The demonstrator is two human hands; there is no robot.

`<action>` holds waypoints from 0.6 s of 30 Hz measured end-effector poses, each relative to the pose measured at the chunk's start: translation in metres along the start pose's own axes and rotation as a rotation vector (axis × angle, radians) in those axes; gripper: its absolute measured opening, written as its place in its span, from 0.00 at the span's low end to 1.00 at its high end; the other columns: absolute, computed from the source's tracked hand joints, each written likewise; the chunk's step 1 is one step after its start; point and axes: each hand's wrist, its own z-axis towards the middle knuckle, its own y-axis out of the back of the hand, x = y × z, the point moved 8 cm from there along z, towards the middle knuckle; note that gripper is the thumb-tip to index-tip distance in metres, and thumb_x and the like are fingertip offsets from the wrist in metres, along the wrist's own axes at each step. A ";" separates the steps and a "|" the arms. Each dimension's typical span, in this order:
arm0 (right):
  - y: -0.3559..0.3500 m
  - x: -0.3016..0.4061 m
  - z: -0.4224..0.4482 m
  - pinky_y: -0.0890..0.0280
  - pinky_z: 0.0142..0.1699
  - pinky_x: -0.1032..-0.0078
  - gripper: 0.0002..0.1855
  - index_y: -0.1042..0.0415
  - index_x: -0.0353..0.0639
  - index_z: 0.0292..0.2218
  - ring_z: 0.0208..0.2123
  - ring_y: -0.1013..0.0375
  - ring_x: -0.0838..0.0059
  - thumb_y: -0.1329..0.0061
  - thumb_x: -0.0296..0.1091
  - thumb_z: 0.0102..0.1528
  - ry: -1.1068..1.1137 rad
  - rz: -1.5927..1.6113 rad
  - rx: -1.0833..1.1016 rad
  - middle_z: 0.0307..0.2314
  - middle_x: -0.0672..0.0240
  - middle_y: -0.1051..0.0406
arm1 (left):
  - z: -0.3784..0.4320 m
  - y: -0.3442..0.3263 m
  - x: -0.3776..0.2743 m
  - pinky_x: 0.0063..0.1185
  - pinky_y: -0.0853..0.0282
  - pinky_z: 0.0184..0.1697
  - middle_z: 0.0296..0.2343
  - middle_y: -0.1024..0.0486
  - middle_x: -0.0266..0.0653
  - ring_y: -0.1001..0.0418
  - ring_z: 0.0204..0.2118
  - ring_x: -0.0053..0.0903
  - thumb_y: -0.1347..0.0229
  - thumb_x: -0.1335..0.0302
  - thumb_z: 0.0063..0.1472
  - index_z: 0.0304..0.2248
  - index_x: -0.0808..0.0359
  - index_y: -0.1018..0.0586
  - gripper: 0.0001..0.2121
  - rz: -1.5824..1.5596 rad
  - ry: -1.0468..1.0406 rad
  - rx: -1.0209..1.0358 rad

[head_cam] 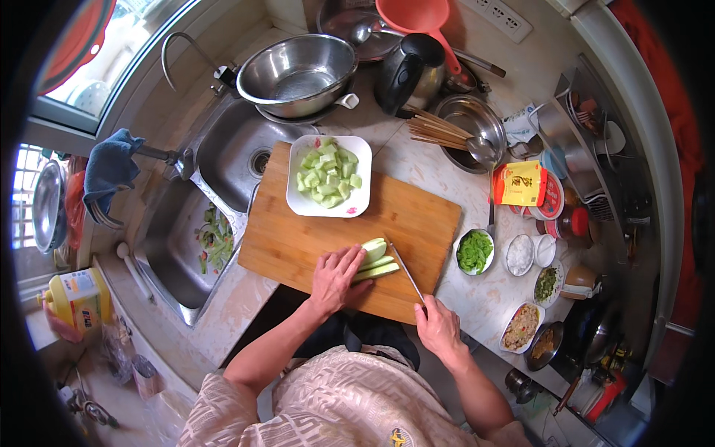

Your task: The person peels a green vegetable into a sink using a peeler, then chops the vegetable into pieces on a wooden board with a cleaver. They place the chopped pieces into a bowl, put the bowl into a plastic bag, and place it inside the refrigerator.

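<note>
On the wooden cutting board (273,234) lie several long pale-green pieces of a peeled gourd-like vegetable (380,269), side by side. My left hand (337,277) presses down on their left ends, hiding part of them. My right hand (438,326) grips the handle of a kitchen knife (408,270). Its blade, seen nearly edge-on, stands just right of the pieces' ends, apart from them. At the back of the board a square white bowl (292,184) holds cut chunks of pale-green vegetable (329,173).
Left of the board is a double steel sink (223,145) with peelings (215,240) in it. Behind stand a steel basin (296,72) and an electric kettle (410,72). To the right are a bowl of chopped greens (475,251), a white granular seasoning (520,254) and a dish of minced food (521,328).
</note>
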 end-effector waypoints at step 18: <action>-0.026 0.026 0.000 0.34 0.28 0.52 0.10 0.39 0.40 0.33 0.24 0.28 0.46 0.59 0.38 0.58 -0.043 -0.062 0.082 0.25 0.50 0.29 | -0.016 0.005 0.011 0.33 0.36 0.49 0.48 0.30 0.42 0.32 0.48 0.37 0.38 0.65 0.49 0.48 0.67 0.29 0.27 -0.111 -0.041 -0.094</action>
